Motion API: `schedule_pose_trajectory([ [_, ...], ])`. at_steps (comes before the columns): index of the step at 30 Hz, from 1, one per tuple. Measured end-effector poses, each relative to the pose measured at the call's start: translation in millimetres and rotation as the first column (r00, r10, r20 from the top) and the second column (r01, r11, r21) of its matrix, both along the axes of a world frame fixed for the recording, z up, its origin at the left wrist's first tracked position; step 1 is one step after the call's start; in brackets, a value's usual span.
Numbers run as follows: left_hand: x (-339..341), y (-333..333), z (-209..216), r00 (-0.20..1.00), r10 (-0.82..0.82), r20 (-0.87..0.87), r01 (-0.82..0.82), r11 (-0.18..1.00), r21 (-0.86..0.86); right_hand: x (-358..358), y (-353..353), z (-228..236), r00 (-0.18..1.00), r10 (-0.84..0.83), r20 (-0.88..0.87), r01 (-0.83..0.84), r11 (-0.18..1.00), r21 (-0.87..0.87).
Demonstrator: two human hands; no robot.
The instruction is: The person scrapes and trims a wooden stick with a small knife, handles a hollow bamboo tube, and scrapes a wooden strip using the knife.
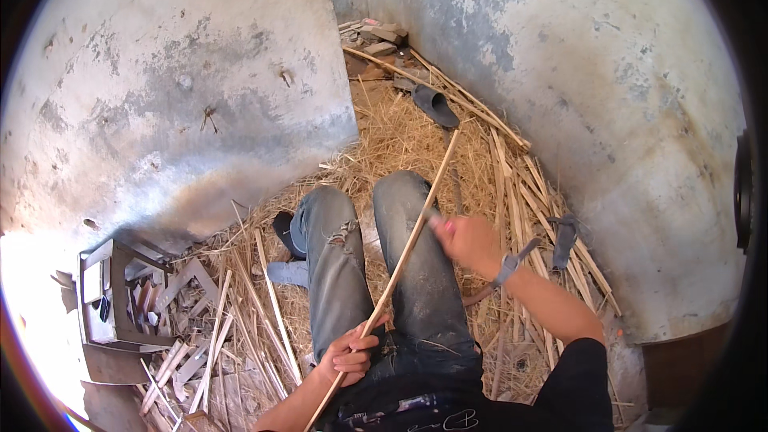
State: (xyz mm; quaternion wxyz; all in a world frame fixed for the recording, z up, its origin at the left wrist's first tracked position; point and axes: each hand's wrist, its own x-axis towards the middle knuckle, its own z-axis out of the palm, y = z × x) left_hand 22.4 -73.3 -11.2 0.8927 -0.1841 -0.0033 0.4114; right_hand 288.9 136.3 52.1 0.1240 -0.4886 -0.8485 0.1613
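Observation:
A long, thin, pale strip of wood or bamboo (408, 250) slants across my lap, its far end raised beyond my knees and its near end beside my left forearm. My left hand (350, 354) is closed round its lower part, near my waist. Above my right thigh, my right hand (468, 242) is closed on a small grey tool (433, 214), blurred by motion and perhaps a blade. The tool meets or nearly meets the strip's upper half; I cannot tell whether they touch. A grey band (516, 262) circles my right wrist.
Shavings (400, 132) cover the floor round my legs. Long strips (512, 192) lie along the right wall, with a dark slipper (434, 104) farther off. At left stand a worn frame (120, 288) and scattered wood pieces (192, 288). Peeling walls (608, 112) close in on both sides.

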Motion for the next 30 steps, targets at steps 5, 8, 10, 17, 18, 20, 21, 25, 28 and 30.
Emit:
schedule_pose_trajectory([
  [5,-2.4,3.3,-5.3,0.998,-0.004,0.069,0.005,1.000,-0.014,-11.8,-38.7,-13.7,0.985,0.164,0.047,-0.165,0.986,0.028],
  [8,-2.3,3.2,3.9,0.972,-0.010,-0.235,0.045,0.989,0.143,-7.9,-8.3,-2.5,0.998,0.064,-0.003,-0.064,0.997,0.036],
  [10,10.6,3.5,24.5,0.487,0.054,-0.872,0.300,0.927,0.225,20.8,48.4,-0.3,0.974,-0.204,-0.095,0.210,0.975,0.066],
  [17,19.9,7.8,19.8,0.158,0.244,-0.957,0.421,0.860,0.289,27.3,43.2,-16.3,0.864,-0.239,-0.442,0.219,0.971,-0.095],
  [18,19.8,10.3,20.0,0.158,0.241,-0.958,0.426,0.858,0.286,21.5,41.5,-16.6,0.862,-0.245,-0.443,0.225,0.969,-0.098],
  [20,14.6,14.6,21.8,0.198,0.276,-0.940,0.338,0.881,0.330,14.7,40.8,-17.7,0.766,-0.244,-0.594,0.150,0.967,-0.204],
  [21,12.8,20.1,26.0,0.204,0.273,-0.940,0.348,0.877,0.331,22.3,45.9,-24.7,0.764,-0.254,-0.592,0.163,0.965,-0.204],
  [25,-7.2,46.1,46.1,0.194,0.331,-0.923,0.243,0.896,0.372,50.3,68.1,-38.4,0.473,-0.413,-0.779,0.184,0.910,-0.370],
  [28,-18.9,58.4,50.2,0.155,0.416,-0.896,0.210,0.872,0.441,56.9,61.0,-33.9,0.263,-0.538,-0.801,0.132,0.843,-0.522],
  [30,-22.6,64.4,52.7,0.165,0.425,-0.890,0.206,0.868,0.452,51.9,43.7,-21.3,0.250,-0.621,-0.743,0.052,0.775,-0.630],
])
